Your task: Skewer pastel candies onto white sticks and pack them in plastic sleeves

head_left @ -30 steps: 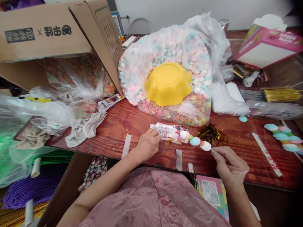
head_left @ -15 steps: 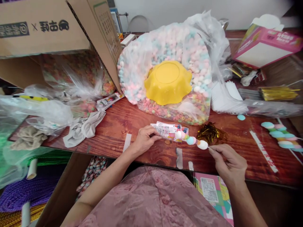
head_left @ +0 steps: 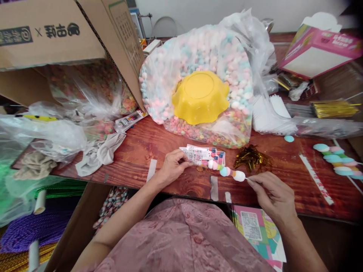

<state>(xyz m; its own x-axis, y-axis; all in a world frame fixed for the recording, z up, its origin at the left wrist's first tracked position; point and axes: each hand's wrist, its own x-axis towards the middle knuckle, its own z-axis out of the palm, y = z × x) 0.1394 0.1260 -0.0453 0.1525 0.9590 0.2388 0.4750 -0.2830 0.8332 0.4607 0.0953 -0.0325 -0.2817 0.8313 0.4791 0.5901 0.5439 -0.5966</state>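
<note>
A candy skewer (head_left: 224, 171), strung with white, pink, green, blue and orange soft pieces, stretches between my hands just above the table's front. My right hand (head_left: 273, 192) pinches the bare stick end beside the white piece. At the opposite end, my left hand (head_left: 174, 165) is closed, thumb against fingers; its fingertips hide that tip. Printed clear wrappers (head_left: 198, 152) lie right by the left fingers, behind the skewer. Beyond the skewer rests a bunch of gold twist ties (head_left: 251, 158). More candy skewers (head_left: 340, 160) lie to the right.
A yellow scalloped bowl (head_left: 201, 96) sits upside down against a big bag of pastel candies (head_left: 155, 87). An open cardboard box (head_left: 51, 45) stands left, a pink carton (head_left: 323, 49) back right. Grey cloth (head_left: 102, 155), a loose blue piece (head_left: 289, 138) and white sticks (head_left: 273, 117) lie about.
The skewer and my right hand have shifted slightly left, with the skewer's right end a little lower. My left hand stays almost in place.
</note>
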